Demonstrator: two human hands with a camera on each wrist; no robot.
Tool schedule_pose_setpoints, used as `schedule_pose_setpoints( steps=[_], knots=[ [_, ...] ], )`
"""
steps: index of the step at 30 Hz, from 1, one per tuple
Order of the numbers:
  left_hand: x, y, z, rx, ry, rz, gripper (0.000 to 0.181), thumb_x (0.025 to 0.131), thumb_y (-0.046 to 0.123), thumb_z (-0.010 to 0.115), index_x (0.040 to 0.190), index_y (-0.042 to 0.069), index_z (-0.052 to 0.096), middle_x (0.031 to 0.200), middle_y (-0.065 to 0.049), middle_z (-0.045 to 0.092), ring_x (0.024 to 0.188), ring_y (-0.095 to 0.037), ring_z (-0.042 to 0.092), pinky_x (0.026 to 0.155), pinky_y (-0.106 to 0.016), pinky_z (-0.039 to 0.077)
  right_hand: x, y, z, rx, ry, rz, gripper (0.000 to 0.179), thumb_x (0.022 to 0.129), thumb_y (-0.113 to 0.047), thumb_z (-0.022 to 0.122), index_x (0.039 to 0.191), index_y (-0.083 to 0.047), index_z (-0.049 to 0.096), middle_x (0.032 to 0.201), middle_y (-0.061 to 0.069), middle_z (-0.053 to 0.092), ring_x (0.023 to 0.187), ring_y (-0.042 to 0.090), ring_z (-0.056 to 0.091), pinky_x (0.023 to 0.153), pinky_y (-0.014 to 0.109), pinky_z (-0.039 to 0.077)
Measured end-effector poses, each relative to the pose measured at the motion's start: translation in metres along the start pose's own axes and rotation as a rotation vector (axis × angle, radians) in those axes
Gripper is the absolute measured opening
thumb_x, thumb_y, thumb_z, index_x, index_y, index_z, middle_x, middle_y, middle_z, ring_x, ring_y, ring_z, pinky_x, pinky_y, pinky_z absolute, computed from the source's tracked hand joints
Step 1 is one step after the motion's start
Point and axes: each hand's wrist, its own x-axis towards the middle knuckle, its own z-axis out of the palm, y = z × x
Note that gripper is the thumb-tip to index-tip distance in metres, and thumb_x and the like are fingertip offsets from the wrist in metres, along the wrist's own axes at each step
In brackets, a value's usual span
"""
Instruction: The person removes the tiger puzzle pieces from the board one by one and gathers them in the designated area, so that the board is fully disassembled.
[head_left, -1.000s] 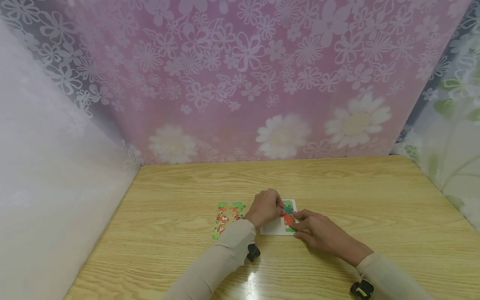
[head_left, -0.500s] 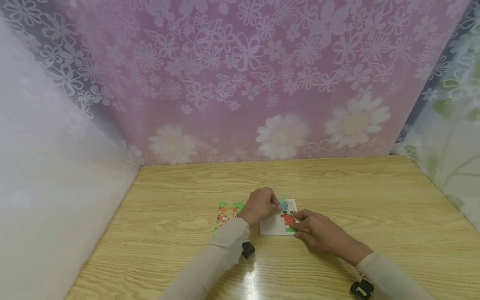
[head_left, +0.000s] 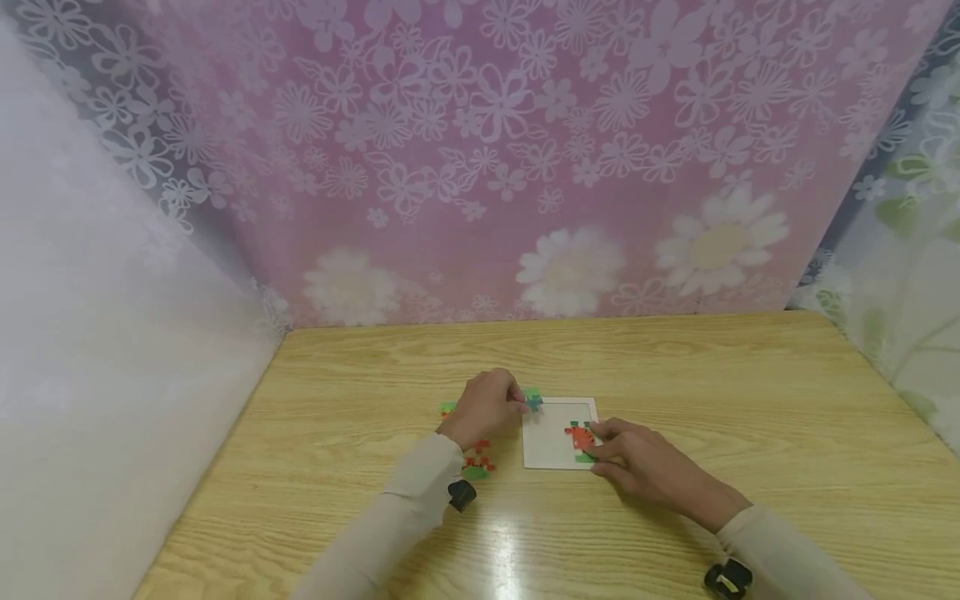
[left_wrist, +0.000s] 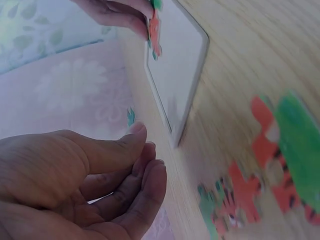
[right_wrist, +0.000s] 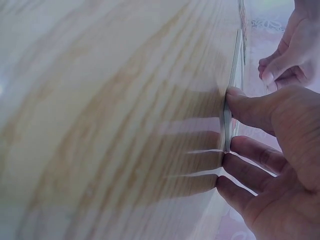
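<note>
Between thumb and fingertips, my left hand (head_left: 483, 408) pinches a green and teal puzzle piece (head_left: 533, 401), raised near the top left corner of a white puzzle tray (head_left: 543, 446). In the left wrist view, only a tip of that piece (left_wrist: 131, 117) shows past the thumb. My right hand (head_left: 645, 462) rests at the tray's right edge, its fingers and thumb touching the rim. An orange and green puzzle piece (head_left: 581, 438) lies inside the tray at the lower right, beside my right fingertips. The rest of the tray's floor shows white.
Several loose tiger-patterned puzzle pieces (head_left: 477, 467) lie on the wooden table (head_left: 360, 417) left of the tray, partly hidden under my left hand and wrist. A pink floral curtain (head_left: 480, 167) hangs behind the table's far edge.
My left hand has lifted the green and teal puzzle piece out of the tray's upper right and carried it left to the top left corner. My right hand stays at the tray's edge.
</note>
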Motion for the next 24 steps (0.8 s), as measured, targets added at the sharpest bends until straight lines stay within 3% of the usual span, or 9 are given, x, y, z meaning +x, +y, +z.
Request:
schedule_pose_setpoints(
  steps=[13, 24],
  knots=[
    [-0.022, -0.021, -0.017, -0.030, -0.033, -0.032, 0.006, 0.094, 0.008, 0.074, 0.091, 0.003, 0.072, 0.091, -0.005, 0.069, 0.070, -0.014, 0.061, 0.063, -0.031, 0.053, -0.003, -0.001, -0.001, -0.010, 0.013, -0.003, 0.027, 0.090, -0.009, 0.077, 0.111, 0.006, 0.074, 0.127, 0.027, 0.064, 0.109, 0.039, 0.066, 0.086, 0.047, 0.056],
    [-0.021, -0.021, -0.010, 0.049, -0.019, -0.022, 0.006, 0.092, 0.004, 0.074, 0.086, 0.005, 0.072, 0.087, -0.003, 0.070, 0.066, -0.013, 0.057, 0.059, -0.028, 0.049, -0.003, -0.001, 0.001, -0.001, 0.015, -0.009, 0.027, 0.089, -0.010, 0.078, 0.112, 0.005, 0.075, 0.126, 0.025, 0.064, 0.109, 0.038, 0.066, 0.086, 0.047, 0.056]
  ],
)
